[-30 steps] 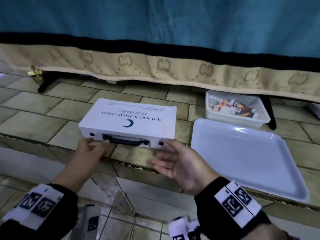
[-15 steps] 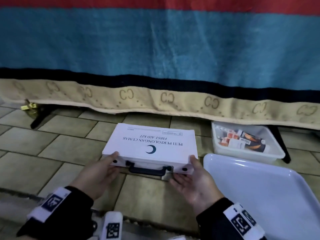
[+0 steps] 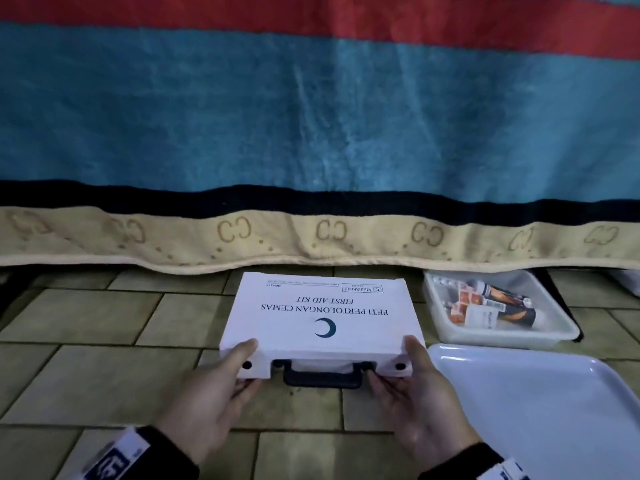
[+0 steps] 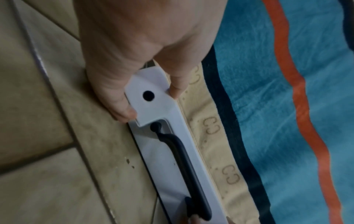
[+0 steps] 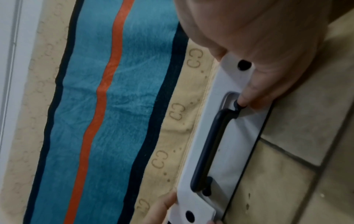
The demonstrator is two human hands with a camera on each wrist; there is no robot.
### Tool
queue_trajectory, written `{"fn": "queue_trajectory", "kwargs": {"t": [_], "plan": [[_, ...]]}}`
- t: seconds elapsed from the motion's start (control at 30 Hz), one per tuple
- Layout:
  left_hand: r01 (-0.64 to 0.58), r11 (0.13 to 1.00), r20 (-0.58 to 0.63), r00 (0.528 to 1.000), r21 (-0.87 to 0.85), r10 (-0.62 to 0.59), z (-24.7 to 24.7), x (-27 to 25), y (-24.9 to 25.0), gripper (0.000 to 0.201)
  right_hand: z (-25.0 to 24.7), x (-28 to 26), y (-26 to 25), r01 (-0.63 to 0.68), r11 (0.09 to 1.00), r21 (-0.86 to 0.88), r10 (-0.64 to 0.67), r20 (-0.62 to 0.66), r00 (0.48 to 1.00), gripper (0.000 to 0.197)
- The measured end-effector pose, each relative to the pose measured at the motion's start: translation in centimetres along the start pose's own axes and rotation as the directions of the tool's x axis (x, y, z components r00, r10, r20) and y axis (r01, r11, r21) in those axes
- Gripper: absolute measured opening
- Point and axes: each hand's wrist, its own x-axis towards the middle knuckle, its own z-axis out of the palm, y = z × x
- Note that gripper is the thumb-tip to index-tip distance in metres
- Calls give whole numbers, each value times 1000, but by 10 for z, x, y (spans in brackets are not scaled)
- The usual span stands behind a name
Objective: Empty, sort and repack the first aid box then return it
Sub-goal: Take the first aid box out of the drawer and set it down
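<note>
The white first aid box (image 3: 322,306) lies shut and flat on the tiled floor, its far edge near the blanket's hem. Its black handle (image 3: 322,377) faces me. My left hand (image 3: 239,367) grips the front left corner, thumb on the lid and fingers under the edge. My right hand (image 3: 417,370) grips the front right corner the same way. In the left wrist view the left hand (image 4: 134,97) pinches the box (image 4: 153,106) by its black stud. In the right wrist view the right hand's fingertips (image 5: 247,100) touch the handle's end on the box (image 5: 235,136).
A white tray (image 3: 540,403) lies on the floor right of the box. Behind it a clear tub (image 3: 502,339) holds tubes and small packets. A striped blanket (image 3: 311,133) hangs across the back, leaving a low gap above the tiles.
My hands went from hovering at the box's front to gripping both front corners. The box now lies further back, up against the blanket's hem.
</note>
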Motion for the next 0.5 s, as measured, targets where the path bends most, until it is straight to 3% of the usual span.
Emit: {"fn": "queue_trajectory", "kwargs": {"t": [0.17,0.27,0.4,0.5], "plan": [[14,1000,14,1000,4,-14,-1,4,5,20,-1,1,-11,-66,997,-28,66,-8,998,35],[2,999,16,1000,32,-2,-4,0,13,13,3,-5,-23,-48,996,-80,47,-18,999,32],[-164,985,17,986,54,163,-4,-7,35,10,16,-19,-47,29,990,-139,-23,47,999,22],[-303,948,78,952,93,297,4,-5,58,8,27,-21,-70,174,968,-181,-153,125,980,17]]}}
